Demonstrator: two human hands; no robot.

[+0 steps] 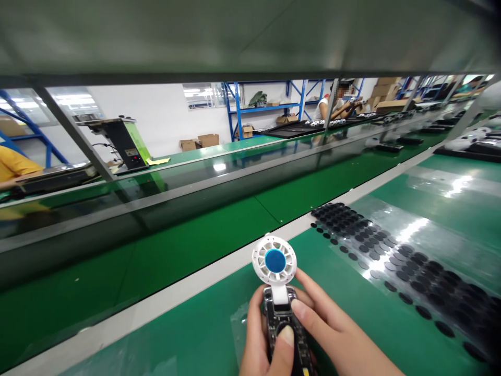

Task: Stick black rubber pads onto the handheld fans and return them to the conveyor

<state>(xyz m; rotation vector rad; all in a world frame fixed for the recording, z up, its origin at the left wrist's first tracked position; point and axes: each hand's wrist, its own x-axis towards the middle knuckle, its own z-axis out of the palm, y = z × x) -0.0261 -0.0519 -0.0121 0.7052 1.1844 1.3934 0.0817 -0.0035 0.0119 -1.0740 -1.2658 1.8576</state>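
Note:
Both my hands hold a small hand-held fan (278,284) upright near the bottom middle of the head view. Its round white head has a blue disc (275,260) at the centre; its handle is dark and see-through, with the circuit board showing. My left hand (256,342) wraps the handle from the left. My right hand (332,329) grips it from the right, its thumb lying on a dark round pad on the handle. To the right lies a clear plastic sheet (415,250) covered with several small black round pads (348,219).
A green bench top (188,334) lies under my hands, edged by a white strip (164,305) along a green conveyor belt (195,230). A grey shelf (250,36) hangs overhead. Across the line, another person (338,102) works; a yellow sleeve (15,164) shows far left. Black trays (465,151) sit at right.

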